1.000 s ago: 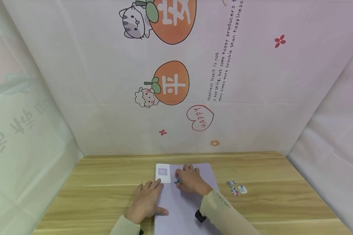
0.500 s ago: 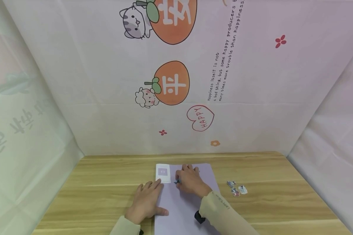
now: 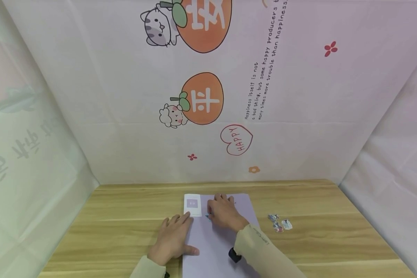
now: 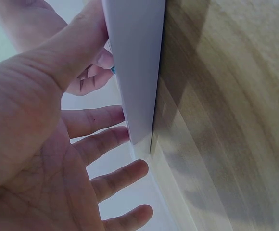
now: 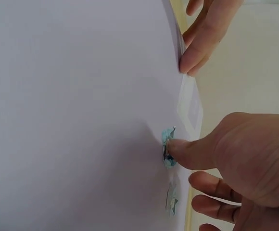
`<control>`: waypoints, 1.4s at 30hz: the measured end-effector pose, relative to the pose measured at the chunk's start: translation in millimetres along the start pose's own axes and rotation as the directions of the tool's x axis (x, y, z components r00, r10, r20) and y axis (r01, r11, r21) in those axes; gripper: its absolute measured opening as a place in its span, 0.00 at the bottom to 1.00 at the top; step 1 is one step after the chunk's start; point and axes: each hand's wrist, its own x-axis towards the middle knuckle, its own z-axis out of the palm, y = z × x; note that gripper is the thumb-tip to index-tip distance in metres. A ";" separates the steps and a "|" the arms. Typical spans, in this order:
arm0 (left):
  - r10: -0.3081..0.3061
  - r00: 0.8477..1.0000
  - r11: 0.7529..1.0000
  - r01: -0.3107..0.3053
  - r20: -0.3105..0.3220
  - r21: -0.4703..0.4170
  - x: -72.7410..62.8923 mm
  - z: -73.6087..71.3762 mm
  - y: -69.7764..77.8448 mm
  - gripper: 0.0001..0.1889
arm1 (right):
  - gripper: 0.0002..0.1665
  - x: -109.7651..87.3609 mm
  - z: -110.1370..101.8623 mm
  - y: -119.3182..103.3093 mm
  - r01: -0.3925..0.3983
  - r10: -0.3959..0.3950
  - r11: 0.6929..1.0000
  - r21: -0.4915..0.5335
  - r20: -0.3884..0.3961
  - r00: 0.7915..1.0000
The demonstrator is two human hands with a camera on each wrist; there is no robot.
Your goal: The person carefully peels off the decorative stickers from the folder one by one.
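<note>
A flat lilac case with a thick smooth side lies on the table. My left hand rests along its left edge, fingers spread and thumb over the top; the left wrist view shows straight fingers at the side. Near the far end, my right hand bends over a small blue sticker. In the right wrist view, the thumb presses that sticker onto the lilac surface, partly covering it, while the other fingers sit loosely beyond. Another sticker is stuck beside it, mostly hidden from the head view.
Three cartoon stickers lie on the wooden table right of the case. A white label marks the case's far left corner. White printed cloth stands behind the table and on both sides.
My right hand and forearm have shifted slightly left, and the sticker by the thumb lies a little differently. My left hand and the case have stayed put.
</note>
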 end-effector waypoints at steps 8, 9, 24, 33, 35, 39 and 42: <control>0.003 1.000 1.000 -0.003 0.000 -0.005 0.1 0.5 -0.2 0.52 | 0.14 2.5 0.6 -1.7 -0.011 0.011 1.000 0.008 0.002 1.000; 0.002 1.000 1.000 -0.002 -0.001 -0.006 0.0 0.5 -0.1 0.52 | 0.14 2.8 0.8 -1.7 -0.012 0.012 1.000 0.009 0.005 1.000; -0.003 1.000 1.000 0.003 0.015 -0.006 1.7 -0.4 2.7 0.52 | 0.16 -4.3 0.3 1.0 0.022 -0.022 0.999 -0.026 -0.013 1.000; -0.013 1.000 1.000 0.013 0.027 0.009 3.5 -1.0 3.3 0.52 | 0.15 -11.5 -3.2 1.2 0.048 -0.048 0.999 -0.008 -0.030 0.998; -0.012 1.000 1.000 0.011 0.025 0.012 3.7 -1.1 3.4 0.52 | 0.14 -13.6 -3.8 0.9 0.058 -0.058 0.998 -0.023 -0.036 0.998; -0.015 1.000 1.000 0.015 0.024 0.011 3.1 -1.9 4.1 0.52 | 0.12 -17.7 -4.4 0.9 0.079 -0.082 0.995 -0.056 -0.061 0.995; -0.018 1.000 1.000 0.018 0.026 0.009 2.3 -2.3 4.5 0.51 | 0.11 -21.6 -5.3 0.2 0.092 -0.098 0.993 -0.073 -0.080 0.992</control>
